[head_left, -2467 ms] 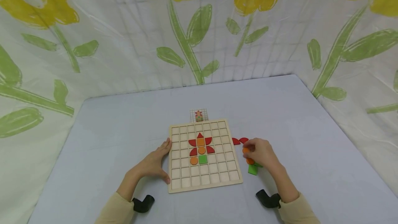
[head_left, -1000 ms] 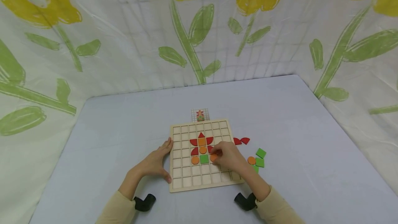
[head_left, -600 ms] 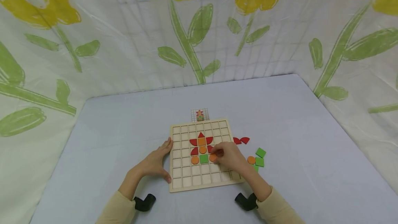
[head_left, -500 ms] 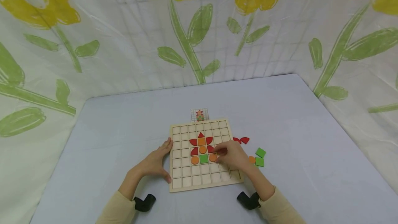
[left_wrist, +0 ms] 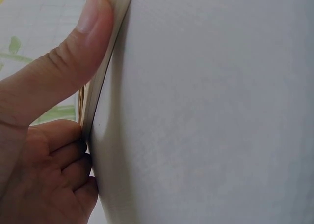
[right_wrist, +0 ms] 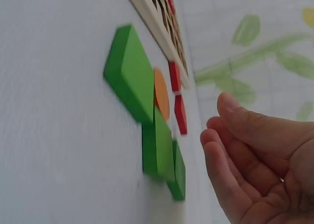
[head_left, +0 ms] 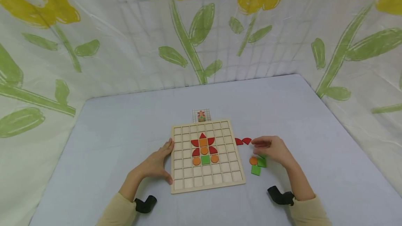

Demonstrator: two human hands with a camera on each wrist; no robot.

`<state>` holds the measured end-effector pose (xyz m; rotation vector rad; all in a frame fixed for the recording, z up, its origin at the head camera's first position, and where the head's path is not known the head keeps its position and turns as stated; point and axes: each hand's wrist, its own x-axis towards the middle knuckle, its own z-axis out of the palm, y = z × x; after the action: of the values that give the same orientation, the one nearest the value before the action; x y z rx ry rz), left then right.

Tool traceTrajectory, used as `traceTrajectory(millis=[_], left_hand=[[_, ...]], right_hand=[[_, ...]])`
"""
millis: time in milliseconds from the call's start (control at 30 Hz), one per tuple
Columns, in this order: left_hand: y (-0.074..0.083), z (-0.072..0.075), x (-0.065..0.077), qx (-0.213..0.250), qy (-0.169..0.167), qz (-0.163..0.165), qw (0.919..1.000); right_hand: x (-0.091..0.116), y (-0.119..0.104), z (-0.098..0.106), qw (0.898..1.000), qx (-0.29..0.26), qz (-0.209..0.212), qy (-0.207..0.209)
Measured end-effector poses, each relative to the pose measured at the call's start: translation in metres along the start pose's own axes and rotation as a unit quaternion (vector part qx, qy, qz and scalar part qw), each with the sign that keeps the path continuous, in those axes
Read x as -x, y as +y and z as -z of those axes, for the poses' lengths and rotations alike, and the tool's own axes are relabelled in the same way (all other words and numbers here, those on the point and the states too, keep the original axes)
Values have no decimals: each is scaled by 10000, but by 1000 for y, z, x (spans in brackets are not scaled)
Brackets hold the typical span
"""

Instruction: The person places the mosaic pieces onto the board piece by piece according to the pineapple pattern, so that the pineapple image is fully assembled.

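Observation:
A wooden grid board [head_left: 223, 173] lies on the table. Red, orange and green pieces sit in its middle cells, with a red triangle [head_left: 202, 136] at the top and an orange disc [head_left: 214, 158] right of a green square [head_left: 205, 159]. My left hand [head_left: 156, 163] rests along the board's left edge, thumb and fingertips touching it. Right of the board my right hand [head_left: 272, 150] hovers above loose pieces, fingers loosely bent with nothing between them. Below it lie an orange disc [right_wrist: 161, 94] and several green squares [right_wrist: 130, 74]. Two red quarter-circle pieces [head_left: 246, 141] lie near its fingertips.
A small pattern card [head_left: 201, 115] lies behind the board's far edge, showing a similar figure. The pale table [head_left: 132, 121] extends around. A flower-printed curtain [head_left: 138, 44] hangs behind. Black wrist mounts [head_left: 280, 196] stick out from both wrists.
My right hand carried an orange disc from the loose pieces to the cell right of the green square, let go, and moved back right over the pieces. My left hand stayed at the board's edge.

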<state>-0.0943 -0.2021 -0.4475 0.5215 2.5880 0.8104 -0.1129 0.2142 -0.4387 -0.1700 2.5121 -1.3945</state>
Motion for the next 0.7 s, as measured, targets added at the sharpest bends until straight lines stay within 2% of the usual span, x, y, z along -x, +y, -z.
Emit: traceTrajectory(millis=[133, 267, 400, 700], left_hand=[[0, 1, 1, 0, -4, 37, 10000], [1, 2, 2, -10, 17, -5, 10000], [1, 2, 1, -32, 28, -38, 10000], [2, 1, 0, -30, 22, -11, 10000]], right_hand=[[7, 18, 18, 9998, -55, -149, -112], [9, 29, 25, 9994, -172, -216, -218], [9, 32, 24, 9992, -163, -29, -366], [6, 29, 22, 9945, 526, 508, -744]])
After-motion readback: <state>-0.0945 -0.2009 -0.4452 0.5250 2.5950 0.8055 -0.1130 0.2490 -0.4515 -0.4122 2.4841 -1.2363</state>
